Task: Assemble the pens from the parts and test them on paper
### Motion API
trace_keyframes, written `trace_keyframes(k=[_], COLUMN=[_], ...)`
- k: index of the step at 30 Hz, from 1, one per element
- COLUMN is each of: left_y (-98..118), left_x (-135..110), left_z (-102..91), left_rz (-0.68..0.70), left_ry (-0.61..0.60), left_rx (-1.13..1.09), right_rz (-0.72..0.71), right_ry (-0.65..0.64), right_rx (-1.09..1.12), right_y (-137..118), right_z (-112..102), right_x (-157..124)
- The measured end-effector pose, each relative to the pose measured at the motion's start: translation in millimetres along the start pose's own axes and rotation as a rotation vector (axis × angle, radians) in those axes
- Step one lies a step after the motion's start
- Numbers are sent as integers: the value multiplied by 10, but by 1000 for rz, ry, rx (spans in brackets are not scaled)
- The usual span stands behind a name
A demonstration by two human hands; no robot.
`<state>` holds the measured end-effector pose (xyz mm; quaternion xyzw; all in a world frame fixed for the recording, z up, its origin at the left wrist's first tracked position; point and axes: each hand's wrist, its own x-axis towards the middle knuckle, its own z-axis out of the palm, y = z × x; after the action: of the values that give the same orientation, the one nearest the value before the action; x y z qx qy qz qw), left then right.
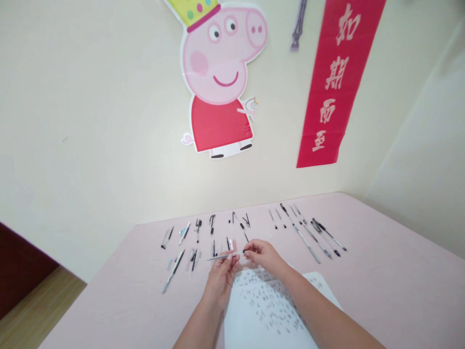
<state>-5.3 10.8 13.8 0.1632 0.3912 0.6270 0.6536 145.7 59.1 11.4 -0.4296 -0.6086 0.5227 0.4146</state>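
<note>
My left hand [221, 277] is closed on a slim, pale pen barrel [215, 258], which lies nearly level with its thin end to the left. Just to the right of it, my right hand [264, 253] pinches a small black pen part [244, 251]; whether it is a cap or an end plug is too small to tell. A narrow gap separates that part from the barrel. Both hands are over the top edge of a white sheet [234, 329] covered with handwriting. Behind the left hand lie dark pen pieces [213, 248], partly hidden by the fingers.
Pens and pen parts lie in groups on the pink tabletop [381, 271]. A grey-and-black pen [173, 272] is at the left, several long pens [307, 244] at the right. The wall behind carries a cartoon pig [221, 121] and a red banner [332, 97].
</note>
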Motion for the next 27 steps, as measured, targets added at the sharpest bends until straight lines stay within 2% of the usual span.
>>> trace_keyframes(k=[18,27], left_y=[-24,-15], left_x=[28,24], left_z=[-19,-1], left_rz=[39,16], left_ry=[22,28], left_rx=[6,-5], right_rz=[7,-17], right_ry=[21,23], right_rx=[0,-20], right_y=[19,-20], right_z=[23,37], right_x=[-2,-12])
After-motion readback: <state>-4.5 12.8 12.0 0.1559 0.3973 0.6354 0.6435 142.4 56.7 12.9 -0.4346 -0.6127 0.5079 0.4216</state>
